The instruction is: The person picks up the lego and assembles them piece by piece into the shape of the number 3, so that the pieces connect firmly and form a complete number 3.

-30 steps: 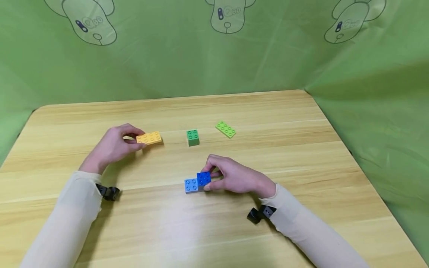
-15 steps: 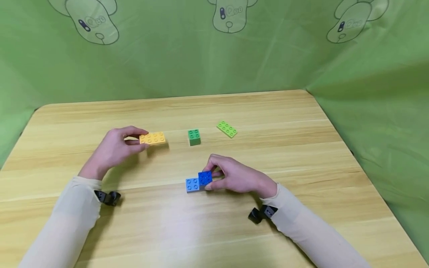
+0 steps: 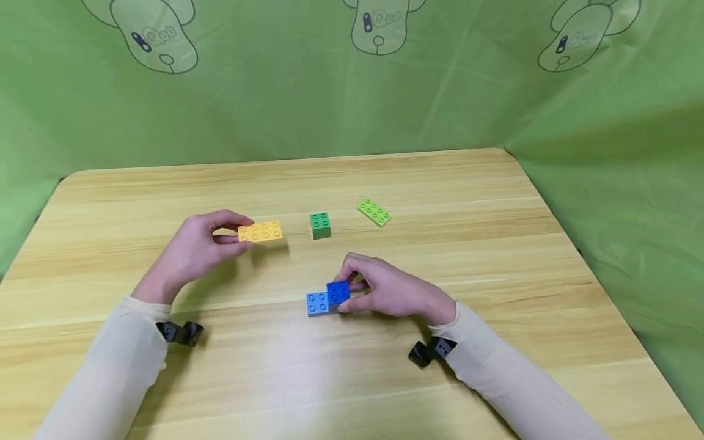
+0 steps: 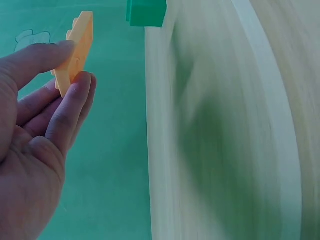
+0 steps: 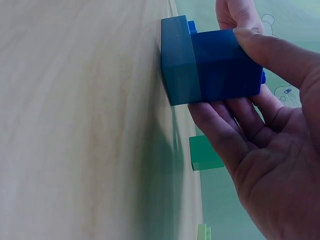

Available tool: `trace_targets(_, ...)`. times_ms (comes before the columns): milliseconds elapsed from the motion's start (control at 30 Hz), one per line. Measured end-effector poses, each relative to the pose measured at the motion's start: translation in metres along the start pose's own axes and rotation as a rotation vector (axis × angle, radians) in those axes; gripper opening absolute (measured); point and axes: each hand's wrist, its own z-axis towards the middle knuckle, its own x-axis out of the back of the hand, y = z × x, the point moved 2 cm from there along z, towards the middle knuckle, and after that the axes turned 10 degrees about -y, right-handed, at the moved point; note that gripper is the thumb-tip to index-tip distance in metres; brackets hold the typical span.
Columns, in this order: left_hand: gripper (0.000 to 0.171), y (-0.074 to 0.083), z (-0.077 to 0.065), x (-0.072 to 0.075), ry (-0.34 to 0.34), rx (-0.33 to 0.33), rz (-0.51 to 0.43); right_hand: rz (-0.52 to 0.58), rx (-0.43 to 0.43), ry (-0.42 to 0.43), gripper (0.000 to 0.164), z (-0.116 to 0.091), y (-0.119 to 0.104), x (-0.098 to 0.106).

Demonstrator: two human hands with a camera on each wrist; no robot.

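My left hand (image 3: pixel 200 247) pinches a flat yellow toy building brick (image 3: pixel 261 232) by its left end, thumb on one side and fingers on the other. The brick is lifted, and its shadow falls on the table below. In the left wrist view the yellow brick (image 4: pixel 77 52) is seen edge-on. My right hand (image 3: pixel 387 287) grips a dark blue square brick (image 3: pixel 338 292), which sits on the right half of a thinner light blue brick (image 3: pixel 317 304). The right wrist view shows the dark blue brick (image 5: pixel 227 65) flush against the light blue one (image 5: pixel 180 62).
A green square brick (image 3: pixel 321 225) stands at mid-table, right of the yellow brick. Farther right lies a thin lime green brick (image 3: pixel 374 212), set diagonally. The wooden table (image 3: pixel 467 214) reaches back to a green curtain (image 3: pixel 275 110).
My left hand has lifted the yellow brick off the table and carried it to the right, towards the green brick. The right hand and the blue bricks stay in place.
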Motion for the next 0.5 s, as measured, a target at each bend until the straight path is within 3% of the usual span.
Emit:
trace_targets(200, 0.037, 0.005, 0.0, -0.004, 0.003, -0.031, -0.045, 0.002, -0.004, -0.001, 0.029, 0.0, 0.0, 0.0)
trace_targets(500, 0.035, 0.005, -0.002, -0.011, 0.021, -0.056, -0.025, -0.013, -0.011, 0.0, 0.03, 0.0, 0.0, 0.0)
